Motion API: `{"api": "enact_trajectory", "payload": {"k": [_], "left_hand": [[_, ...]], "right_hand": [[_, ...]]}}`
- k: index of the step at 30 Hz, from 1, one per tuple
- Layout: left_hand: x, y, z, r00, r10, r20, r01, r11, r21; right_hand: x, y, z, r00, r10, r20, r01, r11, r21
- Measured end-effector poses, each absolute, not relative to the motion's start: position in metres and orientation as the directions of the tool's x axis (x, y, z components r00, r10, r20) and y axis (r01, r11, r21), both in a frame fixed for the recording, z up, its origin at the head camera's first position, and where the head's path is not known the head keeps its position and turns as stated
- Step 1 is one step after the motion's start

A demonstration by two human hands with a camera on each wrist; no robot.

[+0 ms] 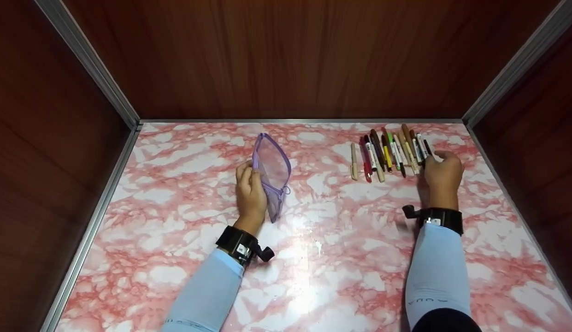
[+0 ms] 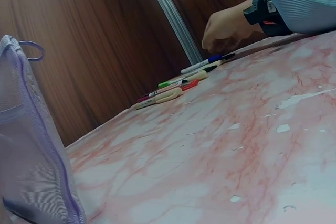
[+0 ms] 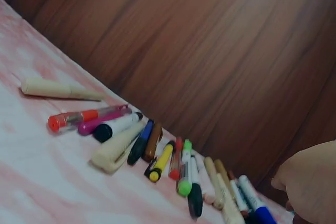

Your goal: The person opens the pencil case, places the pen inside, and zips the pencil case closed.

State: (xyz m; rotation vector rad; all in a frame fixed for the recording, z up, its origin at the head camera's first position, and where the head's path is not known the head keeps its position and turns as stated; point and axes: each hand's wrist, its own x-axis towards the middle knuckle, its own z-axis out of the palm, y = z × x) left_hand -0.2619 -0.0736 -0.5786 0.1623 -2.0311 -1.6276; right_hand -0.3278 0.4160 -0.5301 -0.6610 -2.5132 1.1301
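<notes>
My left hand point(image 1: 252, 191) grips one side of a purple mesh zip pouch point(image 1: 275, 161), its mouth spread wide. The pouch point(image 2: 37, 145) also fills the left edge of the left wrist view, where a dark shape low on it is unclear. At the right end of a row of pens and markers point(image 1: 389, 154), my right hand point(image 1: 445, 173) bends its fingers down by a black pen point(image 1: 427, 146). A blue-capped white marker point(image 3: 256, 200) lies close to this hand in the right wrist view. The fingertips are hidden, so I cannot tell whether they pinch the pen.
Beige point(image 1: 354, 161), red, yellow, green, brown and black pens lie side by side on the pink and white marbled table point(image 1: 313, 258). Brown wood-look panels point(image 1: 295, 60) with grey metal edging stand at the back and both sides.
</notes>
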Motion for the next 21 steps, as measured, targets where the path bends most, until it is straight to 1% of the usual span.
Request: {"api": "enact_trajectory", "payload": {"k": [5, 13, 21], "left_hand": [[-0.2629, -0.0724, -0.5794, -0.865, -0.376, 0.333, 0.250, 0.254, 0.934], [-0.2664, -0.0720, -0.5834, -0.890, -0.290, 0.351, 0.297, 0.215, 0.930], [-0.2684, -0.0722, -0.5840, -0.897, -0.265, 0.353, 0.306, 0.200, 0.931]], "right_hand": [[-0.3254, 0.4186, -0.5383, -0.840, 0.536, 0.082, 0.320, 0.613, -0.723], [-0.3257, 0.4197, -0.5405, -0.850, 0.525, -0.034, 0.387, 0.580, -0.717], [-0.3268, 0.4233, -0.5410, -0.846, 0.531, -0.038, 0.392, 0.573, -0.719]]}}
